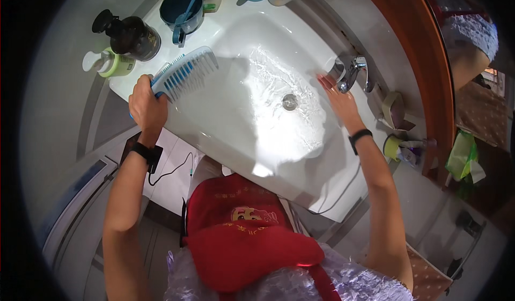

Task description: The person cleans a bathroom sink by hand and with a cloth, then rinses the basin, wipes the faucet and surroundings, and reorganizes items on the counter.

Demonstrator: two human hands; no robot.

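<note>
Honestly, the left hand (147, 102) grasps a pale-blue toothed plastic comb (186, 73), which wetness could make slip; the right hand (341, 103) is unclenched, empty.

We see the sink (217, 105) in smooth, glossy white, ceramic by its look, with a shiny metal drain (289, 102) near the middle. At two o'clock we find the tap (352, 73), polished, mirror-bright metal, and beyond it the frame (412, 32), reddish-brown wood by its look, with a sheen. At three, we note a packet (462, 153) of glossy plastic; at five, the garment's (365, 279) rough, fluffy cloth; at six, the apron's (241, 252) red cloth. Toward ten, we have the bottle's (140, 38) glossy dark plastic and the comb's (185, 73) smooth plastic.
</note>
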